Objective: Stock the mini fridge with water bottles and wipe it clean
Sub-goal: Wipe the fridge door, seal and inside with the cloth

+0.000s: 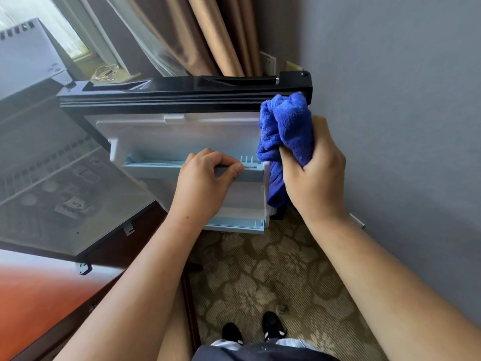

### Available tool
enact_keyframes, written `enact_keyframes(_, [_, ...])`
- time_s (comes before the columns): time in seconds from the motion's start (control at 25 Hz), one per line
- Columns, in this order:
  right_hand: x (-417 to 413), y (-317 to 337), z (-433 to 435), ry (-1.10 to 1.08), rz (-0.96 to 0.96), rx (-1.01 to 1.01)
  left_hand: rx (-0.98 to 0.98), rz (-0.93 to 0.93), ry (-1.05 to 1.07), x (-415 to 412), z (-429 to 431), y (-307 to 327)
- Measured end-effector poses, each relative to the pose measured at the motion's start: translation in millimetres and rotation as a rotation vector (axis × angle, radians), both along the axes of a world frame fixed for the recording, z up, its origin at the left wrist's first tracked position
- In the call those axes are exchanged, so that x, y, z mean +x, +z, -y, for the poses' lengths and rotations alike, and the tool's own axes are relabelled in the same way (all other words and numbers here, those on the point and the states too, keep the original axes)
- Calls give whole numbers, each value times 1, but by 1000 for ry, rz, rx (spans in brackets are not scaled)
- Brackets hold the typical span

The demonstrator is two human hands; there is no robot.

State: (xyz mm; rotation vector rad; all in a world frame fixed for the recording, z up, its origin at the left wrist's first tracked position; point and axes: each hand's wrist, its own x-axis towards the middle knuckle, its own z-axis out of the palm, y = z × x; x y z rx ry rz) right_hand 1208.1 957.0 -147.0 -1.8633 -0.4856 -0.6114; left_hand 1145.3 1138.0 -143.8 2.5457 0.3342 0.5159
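Observation:
The mini fridge door (161, 131) stands open in front of me, its white inner liner facing me under a black top edge. My left hand (205, 178) pinches the front rail of the pale blue upper door shelf (151, 165). A second pale blue shelf (234, 225) sits lower on the door. Bunched in my right hand (315, 173) is a blue cloth (283, 134), held against the door's right edge. No water bottles are in sight.
A grey wall (403, 126) runs close on the right. Brown curtains (213, 35) hang behind the door. A dark wooden cabinet with a glass-like top (52, 178) stands at left. Patterned carpet (260, 269) and my shoes (270, 327) are below.

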Motion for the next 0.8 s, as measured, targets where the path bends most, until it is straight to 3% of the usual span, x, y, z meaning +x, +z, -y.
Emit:
enact_keyframes(0.32, [-13, -65, 5, -4, -212, 45, -34, 2, -4, -7, 0, -1])
enact_keyframes(0.44, [-15, -93, 9, 28, -394, 12, -41, -18, -3, -2, 1, 1])
enact_keyframes(0.64, [-17, -142, 14, 35, -610, -114, -48, -26, 10, 1, 1, 0])
enact_keyframes(0.8, [-22, -192, 20, -9, -795, -336, -67, -35, 14, 0, 1, -1])
